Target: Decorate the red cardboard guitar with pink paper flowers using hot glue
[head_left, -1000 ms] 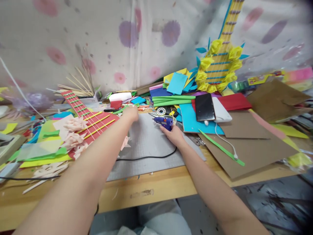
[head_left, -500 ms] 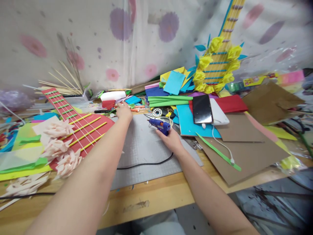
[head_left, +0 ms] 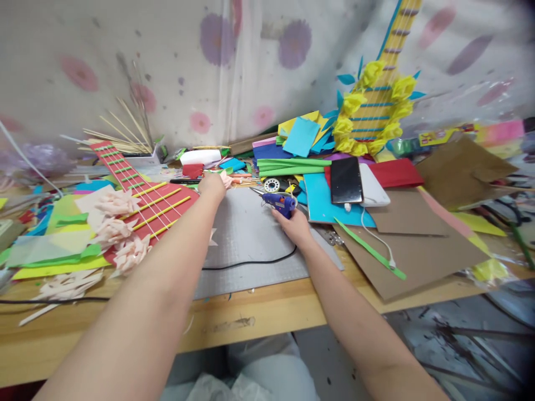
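- Right grip (head_left: 296,225): closed around the handle of the glue gun (head_left: 282,204), smooth blue plastic, its tapered nozzle pointing left.
- Gun: above the far right part of the mat (head_left: 246,234), a flat grey sheet with a fine grid.
- Left grip (head_left: 212,185): just beyond the mat's far edge, fingers mostly hidden; a crumpled pale pink piece (head_left: 226,179) shows at them, though whether it is pinched I cannot tell.
- Cord (head_left: 251,263): thin, black, curving over the mat to below the right wrist.
- Red guitar (head_left: 161,206): flat, left of the mat, with yellow sticks, white strings and ruffled pale pink flowers (head_left: 115,203).
- Reel (head_left: 272,185): white, round, just beyond the gun.
- Green strips (head_left: 295,166): long, folded, farther back.
- Phone (head_left: 346,181): glossy black slab, right of the gun, above a matte blue sheet (head_left: 320,200).
- Cardboard (head_left: 422,250): stiff brown sheets, farther right.
- Yellow guitar (head_left: 374,114): upright at the back, ringed with puckered yellow flowers.
- Worktop (head_left: 267,306): pale wood, bare along the near edge.
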A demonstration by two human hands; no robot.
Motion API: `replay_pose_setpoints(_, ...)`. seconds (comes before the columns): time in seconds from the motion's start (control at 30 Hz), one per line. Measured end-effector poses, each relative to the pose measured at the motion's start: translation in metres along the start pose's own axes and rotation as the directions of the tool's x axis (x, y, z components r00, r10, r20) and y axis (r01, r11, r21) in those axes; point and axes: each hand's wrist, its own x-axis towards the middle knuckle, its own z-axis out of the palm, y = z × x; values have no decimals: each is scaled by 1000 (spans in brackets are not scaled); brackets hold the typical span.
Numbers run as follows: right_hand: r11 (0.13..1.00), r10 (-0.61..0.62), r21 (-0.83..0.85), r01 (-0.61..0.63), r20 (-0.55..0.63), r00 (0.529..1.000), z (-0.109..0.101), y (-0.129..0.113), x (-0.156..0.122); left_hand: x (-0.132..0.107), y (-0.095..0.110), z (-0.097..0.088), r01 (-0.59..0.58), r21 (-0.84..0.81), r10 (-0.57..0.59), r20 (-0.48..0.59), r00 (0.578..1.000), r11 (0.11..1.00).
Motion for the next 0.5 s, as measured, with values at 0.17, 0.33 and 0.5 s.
replay_pose_setpoints(0.17,999,28,22,-28,-8,1000,0,7,6,-13,1,-1,41,-71,-51,-144,988,997)
replay_pose_setpoints(0.33,999,24,24,-24,12,1000,0,4,4,-9,8,3,8,-36,-16,-227,974,999)
replay_pose_setpoints(0.5,996,36,80,-37,16,999,2,6,7,2,11,21,-32,4,33,-151,988,999)
